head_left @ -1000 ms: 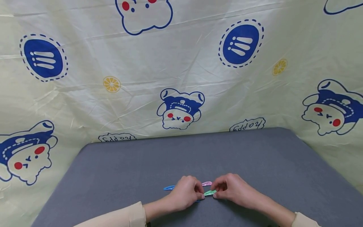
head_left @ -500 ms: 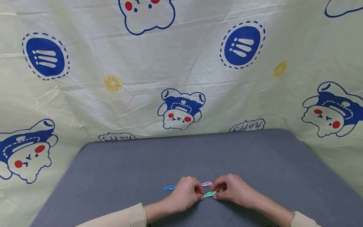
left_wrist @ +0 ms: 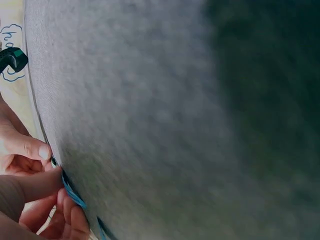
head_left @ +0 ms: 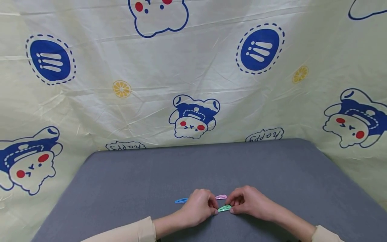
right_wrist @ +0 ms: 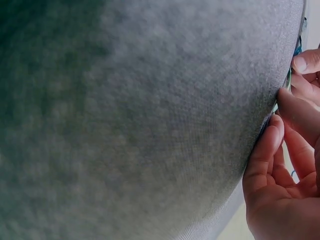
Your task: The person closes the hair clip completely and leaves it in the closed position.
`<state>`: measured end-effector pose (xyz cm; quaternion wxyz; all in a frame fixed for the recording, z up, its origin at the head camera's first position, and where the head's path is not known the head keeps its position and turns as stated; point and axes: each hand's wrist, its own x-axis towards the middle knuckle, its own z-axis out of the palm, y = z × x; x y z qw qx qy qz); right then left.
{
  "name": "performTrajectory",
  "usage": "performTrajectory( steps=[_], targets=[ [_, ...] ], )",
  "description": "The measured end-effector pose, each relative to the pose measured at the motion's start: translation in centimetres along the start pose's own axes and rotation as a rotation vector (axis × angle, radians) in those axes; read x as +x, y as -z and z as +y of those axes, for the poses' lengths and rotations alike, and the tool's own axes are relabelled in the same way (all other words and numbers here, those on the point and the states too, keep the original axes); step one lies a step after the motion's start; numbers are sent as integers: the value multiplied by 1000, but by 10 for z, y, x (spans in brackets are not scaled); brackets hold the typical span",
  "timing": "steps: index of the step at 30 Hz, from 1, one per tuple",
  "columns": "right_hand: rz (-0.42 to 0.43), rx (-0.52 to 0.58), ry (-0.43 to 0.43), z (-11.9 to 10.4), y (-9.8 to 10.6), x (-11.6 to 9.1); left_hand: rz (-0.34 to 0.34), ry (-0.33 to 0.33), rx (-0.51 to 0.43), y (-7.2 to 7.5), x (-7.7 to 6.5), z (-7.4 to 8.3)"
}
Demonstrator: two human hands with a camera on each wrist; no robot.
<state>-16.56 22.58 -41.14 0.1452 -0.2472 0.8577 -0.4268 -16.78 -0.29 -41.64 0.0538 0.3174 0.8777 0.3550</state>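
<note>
A green hair clip (head_left: 224, 208) lies on the grey table between both hands. My left hand (head_left: 199, 207) pinches its left end with curled fingers and thumb. At the right end, my right hand (head_left: 251, 204) holds it between thumb and fingertips. Just behind is a pink hair clip (head_left: 221, 197), partly covered by the fingers. A blue hair clip (head_left: 181, 200) lies left of the left hand, its right end hidden. In the left wrist view, one blue clip (left_wrist: 74, 192) shows by the left thumb, and another blue piece (left_wrist: 101, 229) lies nearer.
The grey cloth-covered table (head_left: 193, 168) stretches out behind and beside the hands. A pale curtain (head_left: 145, 114) with printed cartoon bears hangs along its back and sides. A dark curved object (left_wrist: 14, 59) shows at the left wrist view's edge.
Both hands stay nearly in place around the green hair clip, which has shifted only slightly. A sliver of blue under the left thumb has gone out of sight in the head view.
</note>
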Motion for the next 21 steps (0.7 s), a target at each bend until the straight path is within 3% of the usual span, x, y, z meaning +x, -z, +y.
performTrajectory(
  steps=[10, 16, 21],
  targets=[
    [-29, 36, 28, 3, 5, -1, -20, -57, -48, 7, -4, -6],
    [-3, 90, 12, -6, 3, -5, -3, -37, -224, 13, -9, -9],
    [54, 112, -8, -29, -1, -9, 31, 24, -342, 31, -15, -4]
  ],
)
